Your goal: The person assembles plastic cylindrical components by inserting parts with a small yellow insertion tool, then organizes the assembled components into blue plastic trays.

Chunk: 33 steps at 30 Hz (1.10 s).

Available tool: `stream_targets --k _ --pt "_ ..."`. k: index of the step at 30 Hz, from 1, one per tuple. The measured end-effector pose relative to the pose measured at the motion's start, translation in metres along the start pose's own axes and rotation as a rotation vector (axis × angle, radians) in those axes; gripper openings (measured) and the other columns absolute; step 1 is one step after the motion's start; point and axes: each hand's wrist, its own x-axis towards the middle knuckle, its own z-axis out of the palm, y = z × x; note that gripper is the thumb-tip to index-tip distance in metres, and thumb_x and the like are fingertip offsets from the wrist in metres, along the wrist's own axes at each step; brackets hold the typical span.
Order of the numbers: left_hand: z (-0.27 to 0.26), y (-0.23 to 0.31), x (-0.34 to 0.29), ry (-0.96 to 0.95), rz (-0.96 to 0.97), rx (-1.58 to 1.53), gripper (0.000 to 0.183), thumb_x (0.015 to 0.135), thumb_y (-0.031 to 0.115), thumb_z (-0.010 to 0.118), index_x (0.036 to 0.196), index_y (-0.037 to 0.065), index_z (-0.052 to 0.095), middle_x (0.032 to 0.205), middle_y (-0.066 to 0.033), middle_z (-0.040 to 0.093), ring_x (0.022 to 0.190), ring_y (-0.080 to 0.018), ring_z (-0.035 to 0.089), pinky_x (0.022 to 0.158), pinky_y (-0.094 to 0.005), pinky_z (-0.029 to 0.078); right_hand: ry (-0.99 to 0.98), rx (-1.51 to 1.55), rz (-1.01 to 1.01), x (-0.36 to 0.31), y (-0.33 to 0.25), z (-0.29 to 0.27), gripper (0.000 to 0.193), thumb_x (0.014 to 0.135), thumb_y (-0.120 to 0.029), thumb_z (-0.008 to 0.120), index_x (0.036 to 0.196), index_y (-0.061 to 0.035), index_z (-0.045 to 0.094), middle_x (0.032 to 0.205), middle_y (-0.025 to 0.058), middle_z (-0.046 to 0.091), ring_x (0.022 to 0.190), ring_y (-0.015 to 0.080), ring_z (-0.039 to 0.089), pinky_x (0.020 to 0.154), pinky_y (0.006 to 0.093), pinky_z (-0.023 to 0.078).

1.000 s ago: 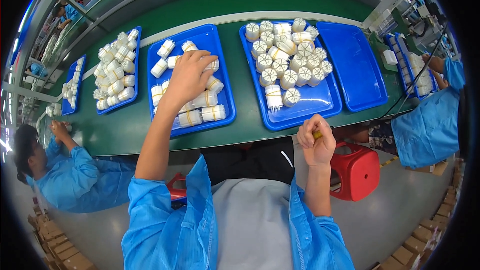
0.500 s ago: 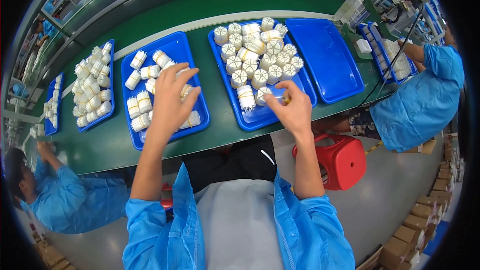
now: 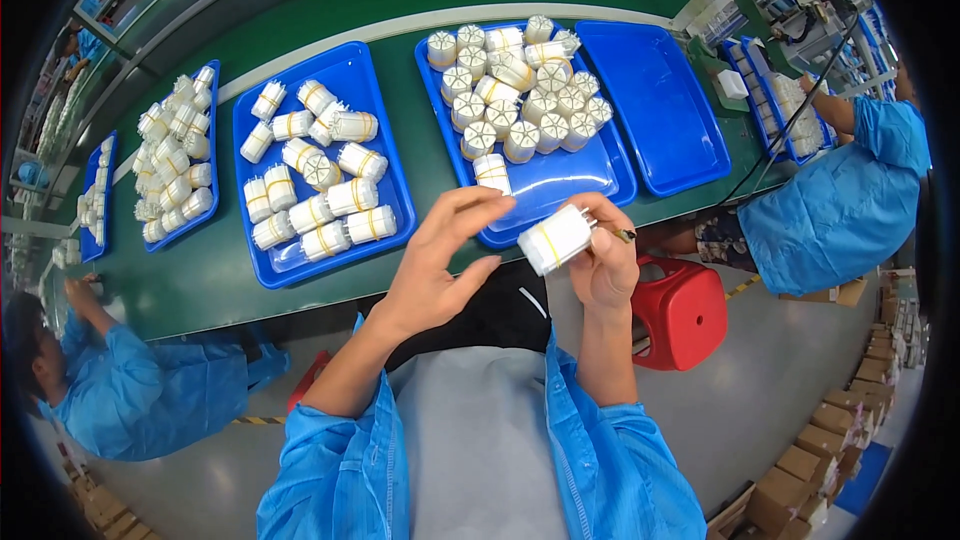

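My right hand (image 3: 610,265) holds a white cylindrical bundle (image 3: 556,240) with a yellow band round it, tilted in front of the trays. A small dark and yellowish tip (image 3: 625,235) sticks out by its fingers; its kind I cannot make out. My left hand (image 3: 435,270) is open, fingers spread, just left of the bundle and apart from it. Beyond, a blue tray (image 3: 590,180) bears many similar bundles, mostly on end, with one lone bundle (image 3: 492,173) near its front. Farther left, another blue tray (image 3: 395,175) carries bundles lying loosely on their sides.
A bare blue tray (image 3: 660,110) stands to the right. More loaded trays (image 3: 205,205) line the green table (image 3: 175,290) at left. A red stool (image 3: 690,315) is on the floor at right. Co-workers in blue sit at left (image 3: 160,390) and right (image 3: 825,205).
My right hand has lifted a bundle out of the middle tray and drawn it toward me. My left hand has moved right, away from the left tray, toward the bundle.
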Motion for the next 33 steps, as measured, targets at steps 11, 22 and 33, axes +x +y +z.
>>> stream_targets --k 11,22,33 --pt "0.015 0.014 0.010 -0.064 0.354 0.182 0.046 0.072 0.001 0.078 0.112 0.022 0.074 0.129 -0.0153 0.056 0.111 -0.0325 0.057 0.093 -0.0423 0.049 -0.281 0.121 0.224 -0.001 0.012 -0.004 0.054 0.081 -0.039 0.065 0.104 0.0097 0.059 0.092 0.0146 0.065 0.079 0.0167 0.065 0.071 0.0268 0.052" --pt "0.025 0.023 0.008 -0.018 0.459 0.221 0.043 0.065 0.007 0.083 0.106 0.012 0.071 0.117 -0.0126 0.061 0.104 -0.0315 0.061 0.086 -0.0421 0.051 -0.206 0.408 0.449 -0.019 0.050 0.004 0.043 0.088 -0.034 0.055 0.105 0.0048 0.061 0.095 0.0136 0.065 0.080 0.0202 0.066 0.070 0.0304 0.054" --pt "0.014 0.027 -0.003 0.175 0.066 0.164 0.045 0.067 0.006 0.081 0.109 0.001 0.063 0.098 -0.0144 0.065 0.083 -0.0277 0.065 0.071 -0.0350 0.053 0.007 0.047 0.427 -0.013 0.043 0.002 0.033 0.096 -0.032 0.054 0.092 -0.0005 0.065 0.056 -0.0031 0.043 0.048 0.0060 0.031 0.047 0.0239 0.022"
